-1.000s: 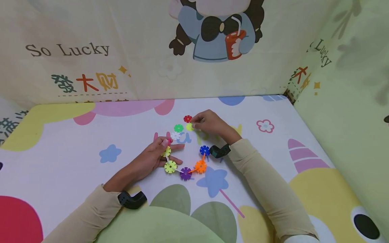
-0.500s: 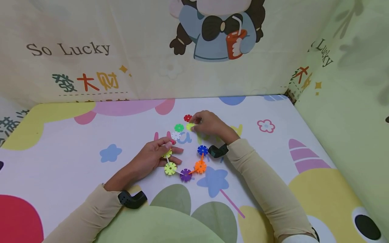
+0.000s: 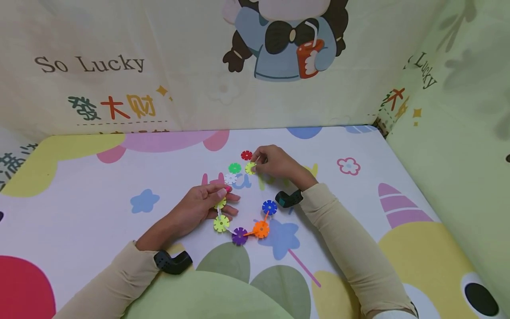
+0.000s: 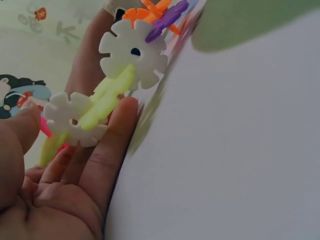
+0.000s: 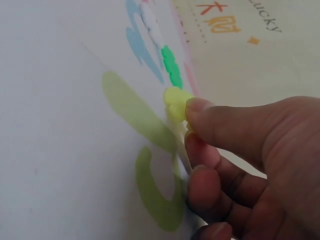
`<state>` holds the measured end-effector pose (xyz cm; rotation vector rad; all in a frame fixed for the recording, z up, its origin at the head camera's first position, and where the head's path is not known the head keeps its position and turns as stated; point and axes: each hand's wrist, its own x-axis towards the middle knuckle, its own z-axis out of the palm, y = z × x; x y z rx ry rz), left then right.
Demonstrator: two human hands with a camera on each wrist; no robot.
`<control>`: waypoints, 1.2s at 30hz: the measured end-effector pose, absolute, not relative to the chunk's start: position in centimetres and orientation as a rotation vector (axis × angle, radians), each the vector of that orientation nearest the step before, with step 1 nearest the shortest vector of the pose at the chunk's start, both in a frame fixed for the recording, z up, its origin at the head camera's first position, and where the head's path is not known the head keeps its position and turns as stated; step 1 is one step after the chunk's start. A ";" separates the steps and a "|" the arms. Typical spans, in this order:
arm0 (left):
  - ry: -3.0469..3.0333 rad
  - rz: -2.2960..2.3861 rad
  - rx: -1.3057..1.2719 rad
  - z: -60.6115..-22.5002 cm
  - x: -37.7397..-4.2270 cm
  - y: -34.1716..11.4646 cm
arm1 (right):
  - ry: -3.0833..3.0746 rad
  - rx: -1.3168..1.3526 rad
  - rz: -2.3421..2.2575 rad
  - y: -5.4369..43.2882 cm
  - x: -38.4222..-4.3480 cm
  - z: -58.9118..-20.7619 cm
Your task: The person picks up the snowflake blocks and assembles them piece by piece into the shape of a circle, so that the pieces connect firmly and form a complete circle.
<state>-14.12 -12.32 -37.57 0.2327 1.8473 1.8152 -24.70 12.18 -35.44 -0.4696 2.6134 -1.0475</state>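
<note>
My left hand (image 3: 195, 204) pinches a chain of plastic snowflake discs at its pink disc (image 3: 228, 189), with the other fingers spread behind it. From there the chain curves through a yellow disc (image 3: 221, 223), a purple disc (image 3: 240, 237) and an orange disc (image 3: 261, 229) to a blue disc (image 3: 269, 207). White discs (image 4: 134, 54) link between them in the left wrist view. Farther back, my right hand (image 3: 276, 161) pinches a loose yellow disc (image 5: 175, 104) between thumb and fingertips, close over the tabletop. Its lower part is hidden by the thumb.
Loose red (image 3: 246, 155), green (image 3: 234, 168) and white discs (image 3: 230, 178) lie flat beside the right hand's fingertips. A patterned cloth (image 3: 191, 88) hangs upright behind the printed tabletop (image 3: 99, 212), and another cloth wall (image 3: 458, 155) stands on the right.
The chain's hanging part has swung down toward the front of the table. The yellow disc in my right hand shows more of its face; both hands have barely shifted.
</note>
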 end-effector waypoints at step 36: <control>1.797 1.873 0.172 -37.6 -14.3 -11.9 | 2.418 -0.604 -1.307 12.6 -22.4 -34.8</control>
